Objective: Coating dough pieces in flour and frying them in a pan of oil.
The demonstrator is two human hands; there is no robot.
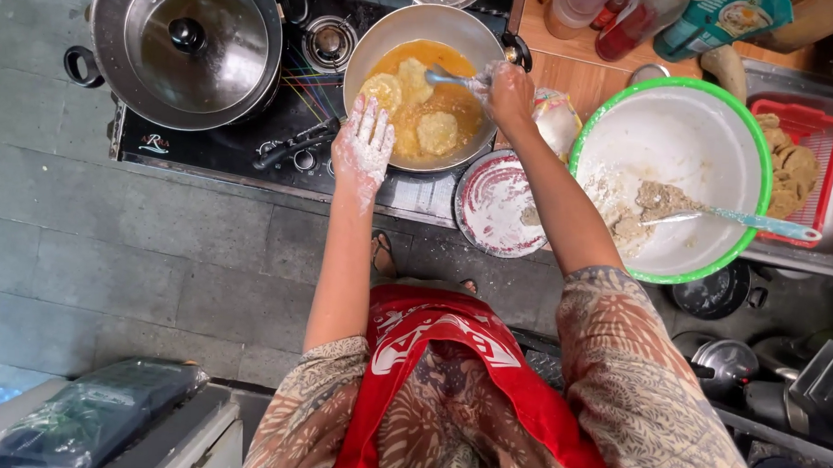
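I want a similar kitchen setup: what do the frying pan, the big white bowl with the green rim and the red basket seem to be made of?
Frying pan: bare metal, probably aluminium or steel, with a dull silvery sheen on its wall. White bowl: likely plastic, given the matte white inside and bright green rim, though enamelled metal is possible. Red basket: plastic, judging by its moulded slotted wall and uniform colour.

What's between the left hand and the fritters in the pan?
Nothing visible. The left hand hovers open at the pan rim, with the nearest fritters just beyond its fingertips. The right hand holds a spoon into the oil from the other side.
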